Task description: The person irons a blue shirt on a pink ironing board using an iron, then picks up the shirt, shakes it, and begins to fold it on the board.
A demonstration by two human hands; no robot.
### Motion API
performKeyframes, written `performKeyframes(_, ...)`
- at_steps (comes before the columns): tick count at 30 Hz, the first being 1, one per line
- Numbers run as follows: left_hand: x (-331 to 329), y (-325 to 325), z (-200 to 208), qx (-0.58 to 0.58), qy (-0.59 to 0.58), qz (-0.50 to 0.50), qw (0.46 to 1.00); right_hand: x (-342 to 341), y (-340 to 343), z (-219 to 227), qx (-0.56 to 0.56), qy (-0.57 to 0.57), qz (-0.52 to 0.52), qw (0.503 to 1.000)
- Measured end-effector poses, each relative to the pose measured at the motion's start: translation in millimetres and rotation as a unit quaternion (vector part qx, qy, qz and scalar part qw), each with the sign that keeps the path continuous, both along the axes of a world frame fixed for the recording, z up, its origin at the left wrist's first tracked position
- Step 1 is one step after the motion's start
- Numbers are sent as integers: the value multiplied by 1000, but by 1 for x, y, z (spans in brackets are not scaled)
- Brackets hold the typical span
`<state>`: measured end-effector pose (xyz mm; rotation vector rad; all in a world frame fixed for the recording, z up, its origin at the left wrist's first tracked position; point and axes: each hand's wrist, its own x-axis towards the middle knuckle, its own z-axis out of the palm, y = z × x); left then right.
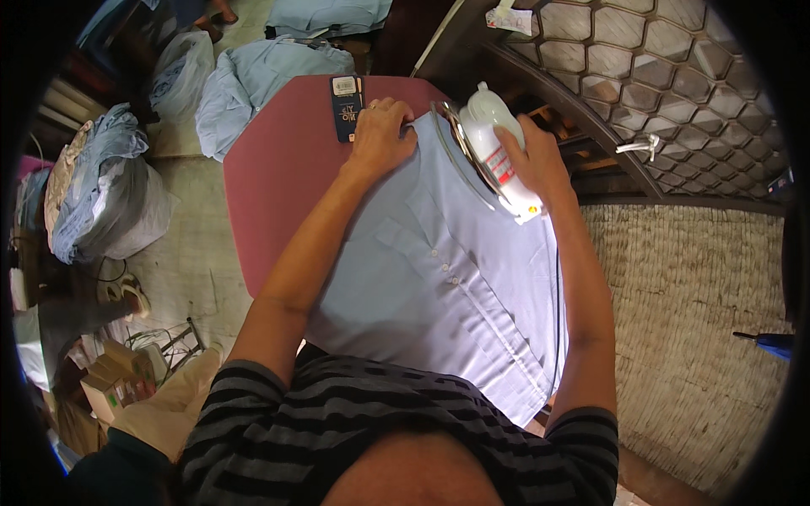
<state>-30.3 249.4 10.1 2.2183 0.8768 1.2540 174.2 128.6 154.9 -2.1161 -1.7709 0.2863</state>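
Note:
A light blue button-up shirt [380, 270] lies spread over a dark pink ironing board [270, 185], its button strip running down toward me. My right hand [536, 160] is closed around a white clothes iron [488, 139] with a shiny metal soleplate. The iron is tilted, soleplate edge toward the left, at the shirt's far right part; whether it touches the cloth I cannot tell. At the shirt's far edge, my left hand [384, 139] has its fingers curled in and closed on the cloth; the fingertips are partly hidden. A dark flat packet [347, 110] lies beside it.
Folded blue garments [261, 76] lie beyond the board. Bagged clothes [110, 185] are piled at the left. A metal lattice gate [624, 76] stands at the far right. Cardboard boxes [114, 384] and another person's legs [169, 392] are at the lower left.

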Motion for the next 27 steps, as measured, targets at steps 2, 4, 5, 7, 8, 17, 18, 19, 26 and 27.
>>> performKeyframes(2,1,-1,3,0,-4,11,1000,0,-10,0,7,18,1,1000)
performKeyframes(4,0,1,5,2,-2,16,1000,0,-1,2,9,7,16,1000)
performKeyframes(5,-1,2,5,0,2,14,1000,-1,8,0,19,-3,28,999)
performKeyframes(7,-4,1,8,-18,21,12,1000,-9,31,-2,23,-28,38,999)
performKeyframes(8,-4,0,14,-33,35,9,999,-11,39,-3,23,-24,34,999)
performKeyframes(17,-15,5,16,-93,53,5,994,1,-16,1,-5,73,14,997)
performKeyframes(18,-18,7,16,-88,57,7,994,2,-22,2,-15,98,18,995)
performKeyframes(19,-19,8,18,-114,65,-2,991,1,-26,4,-14,119,30,992)
performKeyframes(26,-45,-24,42,-64,73,7,995,-10,21,-8,54,-4,109,993)
performKeyframes(27,-45,-40,46,-69,81,-9,994,-5,29,-11,52,-12,106,993)
